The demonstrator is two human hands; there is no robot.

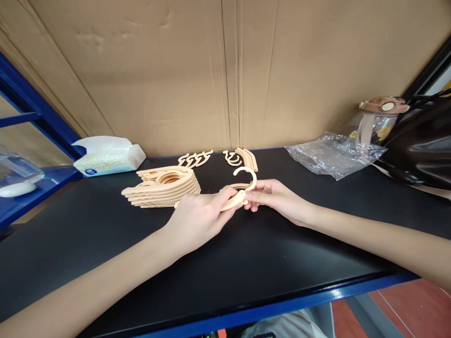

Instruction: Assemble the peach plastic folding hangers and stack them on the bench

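Over the middle of the black table (282, 253), my left hand (202, 213) is closed around one arm of a cream plastic hanger (234, 202). The fingers of my right hand (273, 197) pinch the same hanger near its centre joint, where the curved hook (254, 177) stands up. Just left of my left hand lies a stack of cream hangers (158, 190). Beyond my hands are several loose hooks (195, 158), a few more hooks (232, 158) and a small pile of curved arm pieces (248, 160). My fingers partly hide the held hanger.
A tissue pack (109, 159) sits at the back left, near a blue frame (52, 126). At the back right are a crumpled clear plastic bag (331, 155), a bottle (382, 119) and a black bag (423, 141). Cardboard (158, 70) stands behind the table.
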